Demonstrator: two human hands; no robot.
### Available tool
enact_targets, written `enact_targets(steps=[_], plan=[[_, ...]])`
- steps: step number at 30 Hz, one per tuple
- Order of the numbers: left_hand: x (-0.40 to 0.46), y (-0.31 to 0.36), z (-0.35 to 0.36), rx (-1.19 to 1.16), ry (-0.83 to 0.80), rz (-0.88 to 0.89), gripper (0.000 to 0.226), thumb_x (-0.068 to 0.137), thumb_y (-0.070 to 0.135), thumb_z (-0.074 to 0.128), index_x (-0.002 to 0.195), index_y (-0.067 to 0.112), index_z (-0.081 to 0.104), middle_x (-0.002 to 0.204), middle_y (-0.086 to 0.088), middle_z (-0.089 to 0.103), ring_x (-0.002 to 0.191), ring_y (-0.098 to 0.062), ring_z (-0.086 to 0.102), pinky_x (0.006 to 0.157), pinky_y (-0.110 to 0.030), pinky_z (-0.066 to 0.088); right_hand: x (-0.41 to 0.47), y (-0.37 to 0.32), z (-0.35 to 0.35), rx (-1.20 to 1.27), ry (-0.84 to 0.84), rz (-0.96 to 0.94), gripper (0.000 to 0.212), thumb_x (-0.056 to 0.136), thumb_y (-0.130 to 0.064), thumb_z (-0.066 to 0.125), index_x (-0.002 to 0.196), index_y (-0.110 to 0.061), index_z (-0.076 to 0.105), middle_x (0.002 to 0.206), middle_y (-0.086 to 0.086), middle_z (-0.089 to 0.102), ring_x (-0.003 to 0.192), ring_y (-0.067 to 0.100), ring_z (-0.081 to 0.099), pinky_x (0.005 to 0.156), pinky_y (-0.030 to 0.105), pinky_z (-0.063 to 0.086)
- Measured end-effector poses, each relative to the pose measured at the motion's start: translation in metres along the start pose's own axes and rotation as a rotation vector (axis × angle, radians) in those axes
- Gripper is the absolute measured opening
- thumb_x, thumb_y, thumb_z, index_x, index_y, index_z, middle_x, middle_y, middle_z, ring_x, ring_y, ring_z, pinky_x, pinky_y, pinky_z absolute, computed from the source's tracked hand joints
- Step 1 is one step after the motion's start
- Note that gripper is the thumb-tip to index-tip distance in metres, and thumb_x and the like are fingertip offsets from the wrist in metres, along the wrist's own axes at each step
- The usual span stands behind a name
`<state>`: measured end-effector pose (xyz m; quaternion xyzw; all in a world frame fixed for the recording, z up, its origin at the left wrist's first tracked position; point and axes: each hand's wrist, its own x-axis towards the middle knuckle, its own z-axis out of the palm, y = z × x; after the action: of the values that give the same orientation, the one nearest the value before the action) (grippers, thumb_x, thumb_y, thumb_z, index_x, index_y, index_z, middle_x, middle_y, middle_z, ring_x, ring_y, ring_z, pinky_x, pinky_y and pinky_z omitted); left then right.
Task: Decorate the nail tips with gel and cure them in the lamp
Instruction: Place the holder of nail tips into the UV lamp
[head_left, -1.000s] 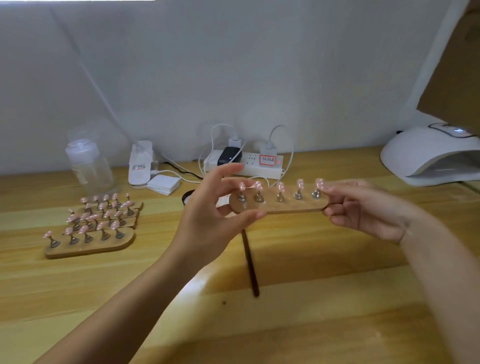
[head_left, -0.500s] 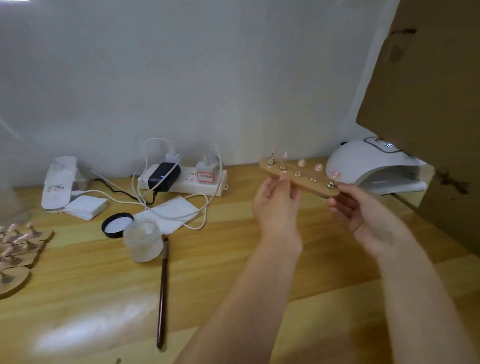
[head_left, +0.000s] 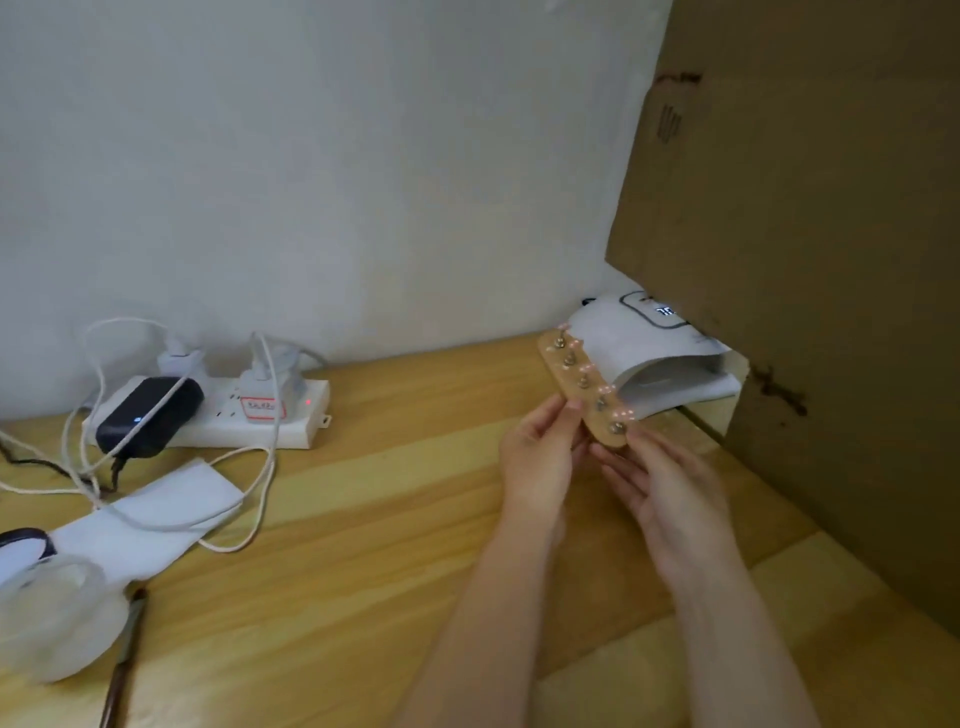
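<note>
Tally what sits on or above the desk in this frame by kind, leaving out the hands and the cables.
Wooden nail-tip holder, held in both hands: 1
Nail tips on it: 6
Curing lamp: 1
Power strip: 1
Black adapter: 1
White plugs: 2
Clear jar: 1
Black lid: 1
Brush: 1
White wipe: 1
Cardboard box: 1
Total: 17

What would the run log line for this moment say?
step: strip to lamp | left hand: holds wooden strip | right hand: supports its near end | lamp: strip beside its opening, not inside
</note>
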<state>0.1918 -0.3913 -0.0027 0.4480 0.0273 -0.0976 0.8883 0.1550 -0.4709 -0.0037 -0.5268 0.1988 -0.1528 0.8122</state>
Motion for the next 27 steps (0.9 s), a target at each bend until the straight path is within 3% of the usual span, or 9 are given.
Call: enact_targets(steps=[3, 9, 14, 17, 23, 27], plan=[[0.006, -0.002, -0.001, 0.116, -0.071, -0.019, 0.016, 0.089, 0.008, 0.056, 0.098, 0.013, 0.068, 0.091, -0.005, 0.072, 0.084, -0.015, 0.069, 0.073, -0.021, 0.055, 0.002, -0.007, -0.014, -0.042, -0.019, 0.032, 0.008, 0.088, -0.010, 0.059, 0.093, -0.009, 0.065, 0.079, 0.003, 0.074, 0.071, 0.013, 0.071, 0.054, 0.017, 0.054], [0.012, 0.001, -0.005, 0.175, -0.096, -0.104, 0.010, 0.092, 0.012, 0.052, 0.088, 0.015, 0.061, 0.086, -0.004, 0.071, 0.072, -0.007, 0.069, 0.066, -0.016, 0.055, 0.002, -0.040, -0.063, -0.157, 0.102, 0.018, 0.013, 0.079, -0.013, 0.063, 0.091, -0.009, 0.067, 0.078, 0.004, 0.073, 0.070, 0.014, 0.071, 0.050, 0.017, 0.052], [0.013, 0.005, -0.010, 0.151, -0.063, -0.104, 0.011, 0.092, 0.009, 0.050, 0.091, 0.013, 0.061, 0.088, -0.006, 0.071, 0.076, -0.008, 0.069, 0.070, -0.019, 0.055, 0.000, -0.045, -0.087, -0.215, 0.216, 0.009, 0.006, 0.087, -0.008, 0.059, 0.086, -0.010, 0.065, 0.069, 0.003, 0.072, 0.064, 0.013, 0.070, 0.047, 0.016, 0.052], [0.014, 0.007, -0.010, 0.145, -0.049, -0.122, 0.013, 0.092, 0.007, 0.048, 0.091, 0.012, 0.061, 0.088, -0.006, 0.071, 0.075, -0.008, 0.069, 0.068, -0.018, 0.055, 0.004, -0.036, -0.086, -0.236, 0.298, -0.023, 0.007, 0.088, -0.008, 0.059, 0.084, -0.011, 0.064, 0.065, 0.003, 0.071, 0.058, 0.008, 0.069, 0.047, 0.013, 0.051], [0.014, 0.006, -0.010, 0.157, -0.023, -0.143, 0.014, 0.092, 0.005, 0.048, 0.091, 0.010, 0.061, 0.085, -0.006, 0.070, 0.071, -0.007, 0.068, 0.063, -0.016, 0.055, 0.026, -0.026, -0.062, -0.212, 0.339, -0.057, 0.007, 0.087, -0.009, 0.062, 0.080, -0.010, 0.062, 0.077, 0.006, 0.068, 0.055, 0.004, 0.066, 0.046, 0.011, 0.049], [0.017, 0.007, -0.009, 0.157, 0.003, -0.151, 0.014, 0.092, 0.004, 0.050, 0.092, 0.011, 0.062, 0.082, -0.005, 0.069, 0.067, -0.005, 0.068, 0.062, -0.016, 0.054, 0.046, -0.031, -0.048, -0.155, 0.350, -0.038, 0.012, 0.088, -0.006, 0.061, 0.076, -0.008, 0.061, 0.069, 0.002, 0.067, 0.058, 0.005, 0.065, 0.043, 0.011, 0.048]])
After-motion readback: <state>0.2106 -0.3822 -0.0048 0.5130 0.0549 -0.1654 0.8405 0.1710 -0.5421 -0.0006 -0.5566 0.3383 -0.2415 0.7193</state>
